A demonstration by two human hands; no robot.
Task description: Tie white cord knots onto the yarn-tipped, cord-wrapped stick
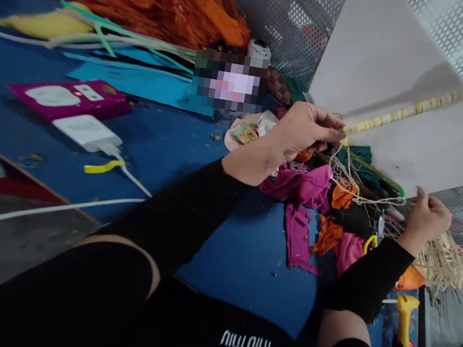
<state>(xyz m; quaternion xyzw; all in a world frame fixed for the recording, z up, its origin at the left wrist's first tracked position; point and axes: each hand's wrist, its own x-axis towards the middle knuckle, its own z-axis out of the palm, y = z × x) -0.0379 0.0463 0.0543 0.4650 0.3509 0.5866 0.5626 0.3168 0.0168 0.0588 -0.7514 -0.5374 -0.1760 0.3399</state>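
Observation:
My left hand pinches the lower end of a long, thin stick, banded in yellow and white, that slants up to the right edge. Loose pale thread hangs from that end and stretches across toward my right hand. The fingers of my right hand are closed, seemingly on the thread's far end. Beneath the hands lies a heap of magenta cloth, crumpled orange scraps and a green stem. A white board leans behind the stick.
On the blue table lie orange crumpled material, a yellow piece, blue sheets and a purple power strip with a white charger. A yellow glue gun and dry straw are at right.

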